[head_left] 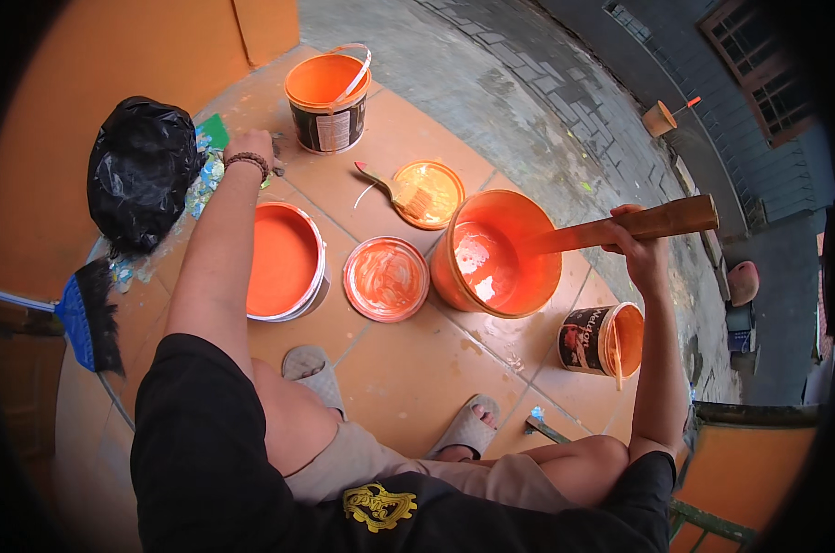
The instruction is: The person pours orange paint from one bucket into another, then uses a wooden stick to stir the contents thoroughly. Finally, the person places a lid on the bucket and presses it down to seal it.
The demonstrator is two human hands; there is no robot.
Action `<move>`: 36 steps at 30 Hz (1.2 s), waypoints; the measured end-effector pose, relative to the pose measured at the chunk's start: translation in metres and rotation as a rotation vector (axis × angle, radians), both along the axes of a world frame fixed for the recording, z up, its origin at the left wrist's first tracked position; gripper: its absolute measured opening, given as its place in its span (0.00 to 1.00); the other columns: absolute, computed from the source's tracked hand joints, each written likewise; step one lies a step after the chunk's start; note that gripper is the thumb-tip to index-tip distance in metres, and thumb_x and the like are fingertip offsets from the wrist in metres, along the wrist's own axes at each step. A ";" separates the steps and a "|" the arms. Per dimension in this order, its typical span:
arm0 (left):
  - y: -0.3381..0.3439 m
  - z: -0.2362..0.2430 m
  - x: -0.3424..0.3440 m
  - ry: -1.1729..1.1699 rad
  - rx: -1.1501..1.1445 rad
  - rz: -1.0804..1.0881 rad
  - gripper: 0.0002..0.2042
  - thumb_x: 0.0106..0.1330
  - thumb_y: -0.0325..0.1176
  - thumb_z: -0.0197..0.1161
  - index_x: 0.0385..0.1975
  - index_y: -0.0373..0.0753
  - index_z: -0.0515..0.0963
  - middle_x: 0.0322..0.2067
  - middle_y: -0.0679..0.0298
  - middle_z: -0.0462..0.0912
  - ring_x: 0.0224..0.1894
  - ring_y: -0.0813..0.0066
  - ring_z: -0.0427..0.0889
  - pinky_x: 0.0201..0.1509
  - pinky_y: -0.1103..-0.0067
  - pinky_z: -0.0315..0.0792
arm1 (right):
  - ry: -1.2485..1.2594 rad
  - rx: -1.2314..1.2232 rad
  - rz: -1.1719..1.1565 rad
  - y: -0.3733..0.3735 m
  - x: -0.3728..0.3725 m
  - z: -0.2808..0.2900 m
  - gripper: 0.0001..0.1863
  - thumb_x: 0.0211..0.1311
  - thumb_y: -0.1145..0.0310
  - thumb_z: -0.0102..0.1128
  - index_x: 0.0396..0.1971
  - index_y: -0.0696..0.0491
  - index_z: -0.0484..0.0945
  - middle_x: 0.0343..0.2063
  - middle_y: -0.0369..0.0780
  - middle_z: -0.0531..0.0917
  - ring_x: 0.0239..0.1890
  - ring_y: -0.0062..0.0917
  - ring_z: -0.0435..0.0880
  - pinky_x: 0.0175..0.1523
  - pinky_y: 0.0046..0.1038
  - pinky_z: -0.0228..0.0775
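My right hand (637, 238) grips a wooden paddle (666, 217) whose orange-coated end dips into a tall orange bucket (539, 281) with paint in it. My left hand (250, 146) is stretched forward with curled fingers at small dark bits I cannot make out, left of a bucket (328, 124) with a raised handle. An open tub of orange paint (280, 258) sits below my left arm. A paint-smeared lid (386, 276) lies between tub and tall bucket. Beyond it a brush (401, 193) rests on a second lid (445, 184). A smaller bucket (588, 337) stands right.
A black plastic bag (141, 175) and scattered scraps (205, 184) lie left, by an orange wall (86, 64) and a blue-headed broom (81, 318). Beyond the tiles lie grey pavement (491, 92), a distant bucket (659, 120) and a barred window (749, 64). A railing (731, 516) is at lower right.
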State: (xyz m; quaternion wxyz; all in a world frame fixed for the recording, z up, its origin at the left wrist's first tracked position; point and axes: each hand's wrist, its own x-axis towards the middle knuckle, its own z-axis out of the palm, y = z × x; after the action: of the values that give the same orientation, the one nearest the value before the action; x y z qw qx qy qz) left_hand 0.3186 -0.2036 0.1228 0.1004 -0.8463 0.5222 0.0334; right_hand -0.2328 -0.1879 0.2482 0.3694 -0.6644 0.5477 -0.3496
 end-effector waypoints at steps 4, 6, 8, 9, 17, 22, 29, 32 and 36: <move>-0.001 -0.005 0.005 0.006 -0.015 -0.007 0.21 0.53 0.45 0.70 0.43 0.39 0.81 0.44 0.56 0.82 0.48 0.61 0.82 0.49 0.69 0.76 | -0.063 -0.006 0.005 0.004 0.010 0.003 0.13 0.55 0.73 0.63 0.39 0.60 0.75 0.32 0.40 0.81 0.34 0.23 0.83 0.37 0.24 0.80; -0.001 -0.008 0.008 0.004 -0.013 0.004 0.21 0.53 0.44 0.71 0.43 0.39 0.80 0.44 0.55 0.82 0.48 0.60 0.81 0.49 0.69 0.76 | 0.019 -0.026 -0.008 -0.001 0.002 0.000 0.12 0.56 0.73 0.62 0.40 0.58 0.75 0.33 0.40 0.81 0.34 0.23 0.83 0.37 0.24 0.81; -0.001 -0.010 0.013 0.007 -0.006 0.015 0.22 0.52 0.45 0.71 0.43 0.38 0.80 0.45 0.55 0.82 0.48 0.59 0.81 0.49 0.68 0.76 | 0.047 -0.043 -0.008 -0.003 -0.001 -0.004 0.12 0.57 0.72 0.62 0.40 0.58 0.75 0.34 0.40 0.81 0.35 0.24 0.83 0.37 0.24 0.81; -0.002 -0.010 0.013 0.022 -0.009 0.017 0.22 0.52 0.45 0.71 0.43 0.38 0.80 0.45 0.55 0.82 0.48 0.59 0.81 0.49 0.68 0.76 | 0.046 -0.060 -0.007 -0.001 0.000 -0.001 0.12 0.57 0.73 0.62 0.40 0.58 0.75 0.34 0.40 0.81 0.35 0.24 0.83 0.37 0.24 0.81; -0.004 0.001 0.001 -0.012 0.040 -0.012 0.26 0.52 0.44 0.72 0.49 0.38 0.74 0.48 0.51 0.79 0.50 0.57 0.80 0.51 0.67 0.75 | -0.069 -0.115 -0.076 0.000 -0.018 0.026 0.13 0.53 0.74 0.64 0.39 0.61 0.76 0.33 0.42 0.81 0.34 0.26 0.84 0.34 0.25 0.82; -0.009 -0.003 -0.011 -0.013 0.026 -0.023 0.26 0.52 0.44 0.72 0.49 0.38 0.75 0.48 0.50 0.79 0.50 0.56 0.79 0.52 0.67 0.75 | -0.202 -0.101 -0.266 0.009 -0.058 0.063 0.16 0.50 0.74 0.65 0.39 0.64 0.75 0.33 0.45 0.79 0.32 0.32 0.85 0.33 0.28 0.85; -0.014 -0.008 -0.020 -0.058 0.007 -0.060 0.25 0.52 0.45 0.72 0.45 0.36 0.77 0.45 0.50 0.80 0.49 0.56 0.80 0.51 0.67 0.75 | -0.466 -0.001 -0.391 0.015 -0.118 0.063 0.17 0.54 0.74 0.62 0.44 0.64 0.73 0.35 0.44 0.77 0.32 0.32 0.84 0.36 0.30 0.85; -0.014 0.004 -0.029 -0.056 0.012 -0.042 0.24 0.52 0.47 0.71 0.43 0.37 0.78 0.46 0.50 0.80 0.48 0.56 0.81 0.50 0.68 0.75 | -0.542 0.057 -0.401 0.021 -0.123 0.055 0.18 0.56 0.72 0.62 0.45 0.62 0.72 0.36 0.43 0.77 0.34 0.29 0.84 0.36 0.28 0.84; -0.019 0.010 -0.040 -0.062 0.004 -0.088 0.22 0.53 0.47 0.70 0.41 0.37 0.80 0.43 0.54 0.82 0.46 0.58 0.82 0.49 0.68 0.76 | -0.506 0.069 -0.352 0.022 -0.108 0.051 0.18 0.56 0.72 0.62 0.46 0.60 0.72 0.38 0.44 0.77 0.36 0.29 0.84 0.36 0.26 0.84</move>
State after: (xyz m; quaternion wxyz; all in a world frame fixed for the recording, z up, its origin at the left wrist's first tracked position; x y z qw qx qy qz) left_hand 0.2784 -0.2227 0.1332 0.1198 -0.8228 0.5555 0.0036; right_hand -0.3404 -0.1655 0.2991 0.4503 -0.4382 0.5564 -0.5438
